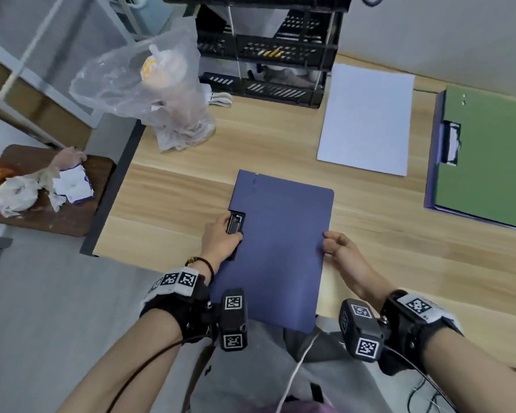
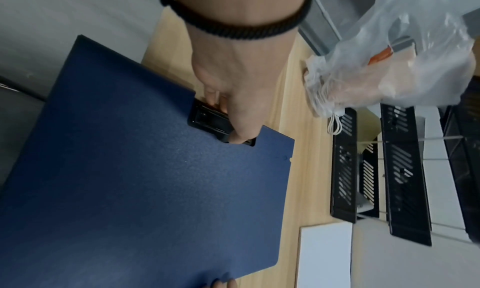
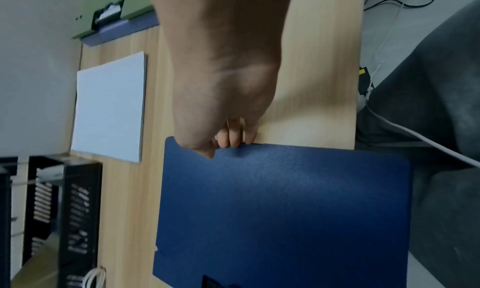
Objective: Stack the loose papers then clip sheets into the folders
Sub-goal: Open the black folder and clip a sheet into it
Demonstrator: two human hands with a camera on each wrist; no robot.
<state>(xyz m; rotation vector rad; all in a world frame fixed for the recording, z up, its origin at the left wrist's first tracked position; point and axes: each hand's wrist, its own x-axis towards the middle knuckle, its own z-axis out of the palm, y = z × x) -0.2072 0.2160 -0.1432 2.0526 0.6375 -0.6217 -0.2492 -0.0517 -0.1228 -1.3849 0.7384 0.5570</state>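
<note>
- Folder (image 1: 277, 248): blue, closed, flat on surface (image 1: 385, 234), near edge overhanging.
- Left hand (image 1: 221, 238) grips its clip (image 1: 235, 224).
- Right hand (image 1: 337, 244) pinches its right edge.
- Paper (image 1: 367, 120) beyond.

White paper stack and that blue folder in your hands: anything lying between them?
Nothing: between the paper stack and the blue folder only bare wooden desk shows, clearest in the head view.

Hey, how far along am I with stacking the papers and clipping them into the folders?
Done: the white papers sit in one neat stack, and the green folder already has sheets under its clip.
In hand: the left hand grips the blue folder's clip while the right hand pinches its edge.
Left: clipping stacked sheets into the blue folder.
</note>
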